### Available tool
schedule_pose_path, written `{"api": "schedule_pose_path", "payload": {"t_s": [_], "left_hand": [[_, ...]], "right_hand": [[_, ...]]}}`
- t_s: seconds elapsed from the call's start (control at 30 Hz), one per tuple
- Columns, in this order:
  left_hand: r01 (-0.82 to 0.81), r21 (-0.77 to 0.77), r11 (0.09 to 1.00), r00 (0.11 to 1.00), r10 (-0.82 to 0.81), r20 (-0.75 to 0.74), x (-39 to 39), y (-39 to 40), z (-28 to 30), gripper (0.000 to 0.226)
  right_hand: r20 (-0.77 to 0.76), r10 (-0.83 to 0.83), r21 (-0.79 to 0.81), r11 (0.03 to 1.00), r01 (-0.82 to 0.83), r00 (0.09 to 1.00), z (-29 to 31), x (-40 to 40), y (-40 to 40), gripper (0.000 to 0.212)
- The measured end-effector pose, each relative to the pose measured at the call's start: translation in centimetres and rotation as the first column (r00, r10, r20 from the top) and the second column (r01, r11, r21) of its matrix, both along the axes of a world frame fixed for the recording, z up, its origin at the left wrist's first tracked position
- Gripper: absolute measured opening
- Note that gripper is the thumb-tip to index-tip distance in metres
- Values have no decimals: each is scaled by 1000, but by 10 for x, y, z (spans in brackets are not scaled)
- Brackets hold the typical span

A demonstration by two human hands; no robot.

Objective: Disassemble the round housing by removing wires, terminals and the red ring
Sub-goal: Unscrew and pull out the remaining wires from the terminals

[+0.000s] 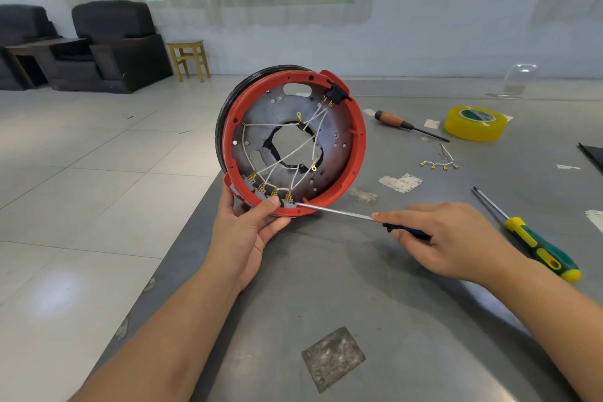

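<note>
Round housing point(290, 140), tilted on edge at the surface point(424, 320) corner | left hand point(251, 232) grip clamped on red ring point(357, 153) lower rim (best hold: stiff, likely light) | right hand point(437, 238) grip closed on screwdriver point(336, 212), tip at terminals point(270, 191) | wires point(293, 148) thin, probably fragile.

Worktop point(408, 320), grey metal, bearing: yellow tape roll point(475, 123) at far right; wooden-handled screwdriver point(408, 125) just left of the roll; green-yellow screwdriver point(535, 241) nearer than the roll. Beyond worktop: black armchair point(111, 46), yellow stool point(189, 59).
</note>
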State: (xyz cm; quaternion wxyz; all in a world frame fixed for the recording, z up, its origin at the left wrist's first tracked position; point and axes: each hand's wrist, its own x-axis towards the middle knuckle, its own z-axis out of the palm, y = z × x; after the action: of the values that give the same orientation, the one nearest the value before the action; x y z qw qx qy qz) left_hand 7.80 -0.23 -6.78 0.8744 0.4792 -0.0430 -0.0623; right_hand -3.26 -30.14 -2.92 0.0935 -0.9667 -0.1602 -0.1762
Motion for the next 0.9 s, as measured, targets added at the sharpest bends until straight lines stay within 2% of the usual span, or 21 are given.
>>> {"api": "schedule_pose_path", "payload": {"t_s": [0.9], "left_hand": [[-72, -84, 994, 996, 67, -62, 2, 1, -1, 61]], "right_hand": [[79, -64, 15, 998, 63, 995, -16, -8, 29, 39]]}}
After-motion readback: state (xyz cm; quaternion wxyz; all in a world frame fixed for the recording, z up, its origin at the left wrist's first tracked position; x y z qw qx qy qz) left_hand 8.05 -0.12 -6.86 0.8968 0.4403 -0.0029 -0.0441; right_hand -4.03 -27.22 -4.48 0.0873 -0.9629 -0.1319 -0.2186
